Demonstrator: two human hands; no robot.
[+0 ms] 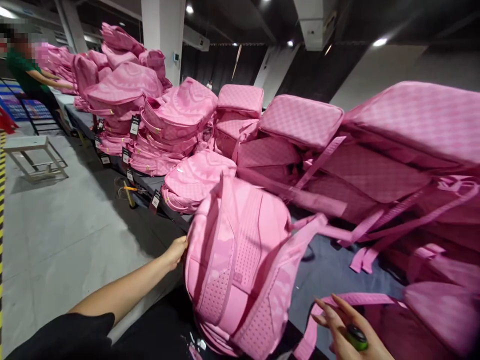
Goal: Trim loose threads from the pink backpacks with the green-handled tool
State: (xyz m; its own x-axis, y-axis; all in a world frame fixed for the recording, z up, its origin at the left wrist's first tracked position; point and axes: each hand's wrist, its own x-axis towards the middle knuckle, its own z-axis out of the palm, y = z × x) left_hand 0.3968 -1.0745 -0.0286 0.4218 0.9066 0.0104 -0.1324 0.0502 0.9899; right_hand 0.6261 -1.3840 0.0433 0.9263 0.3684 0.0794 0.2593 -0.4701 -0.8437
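A pink backpack (pixel 251 250) leans upright in front of me, its shoulder straps and perforated back panel facing up toward me. My left hand (pixel 177 251) is closed on its left side edge, fingertips hidden behind the fabric. Low on the right, my right hand (pixel 343 325) has its fingers partly extended beside a pink webbing strap (pixel 311 325). Held against that palm is a small black-and-green object (pixel 356 337), its exact kind unclear. Whether the fingers touch the strap I cannot tell.
Stacked pink backpacks (pixel 180 110) with hanging tags line the dark-covered table (pixel 337 270). More pink bags (pixel 378 165) with dangling straps rise on the right. An orange-handled tool (pixel 130 188) lies at the table edge. A stool (pixel 28 145) and a person in green (pixel 28 75) are leftward.
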